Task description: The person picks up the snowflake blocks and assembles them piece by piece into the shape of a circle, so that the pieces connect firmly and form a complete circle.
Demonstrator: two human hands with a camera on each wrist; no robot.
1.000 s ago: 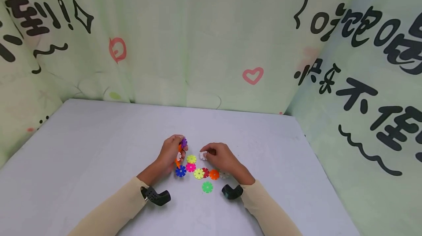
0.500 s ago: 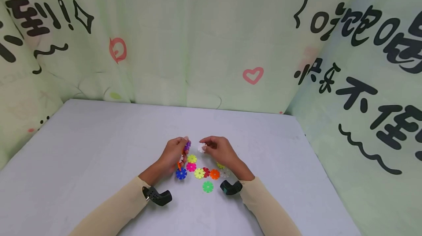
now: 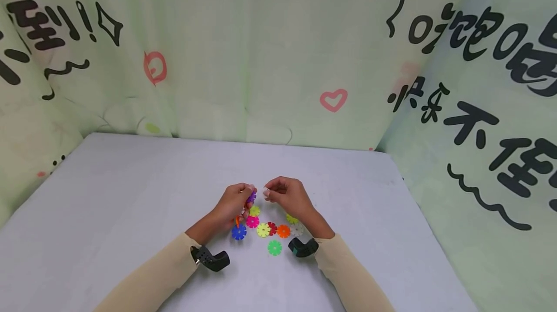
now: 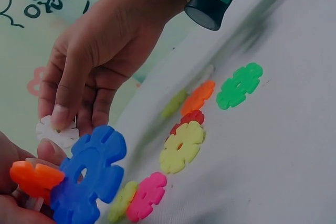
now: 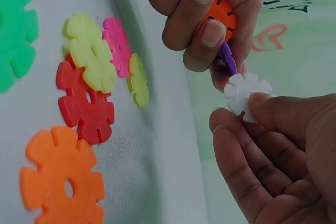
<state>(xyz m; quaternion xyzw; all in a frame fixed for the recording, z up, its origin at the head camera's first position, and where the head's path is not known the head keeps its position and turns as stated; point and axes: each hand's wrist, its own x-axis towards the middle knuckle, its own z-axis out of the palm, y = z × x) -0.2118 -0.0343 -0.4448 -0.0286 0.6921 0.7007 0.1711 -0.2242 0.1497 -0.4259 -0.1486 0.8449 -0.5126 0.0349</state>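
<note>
My left hand [image 3: 235, 201] grips a chain of notched plastic discs joined edge to edge. A blue disc [image 4: 89, 177] hangs at its lower end beside an orange one [image 4: 35, 178], and a purple disc [image 5: 227, 57] sticks out at the upper end. Between thumb and fingers my right hand [image 3: 289, 197] pinches a white snowflake disc [image 5: 245, 95]. In the right wrist view the white disc's edge is right at the purple one's. The curled left fingers hide the chain's middle.
Loose discs lie on the white table [image 3: 152, 196] below the hands: green [image 3: 274, 247], orange [image 3: 284, 230], red [image 5: 86, 100], pink [image 3: 252, 221], a clear-looking one [image 3: 298, 229] and several yellow [image 3: 263, 230]. A printed curtain [image 3: 261, 60] stands behind the table.
Both hands have come closer together. The right hand has lifted the white disc away from the table, and the left hand has shifted right with the chain, bringing purple and white discs near each other.
</note>
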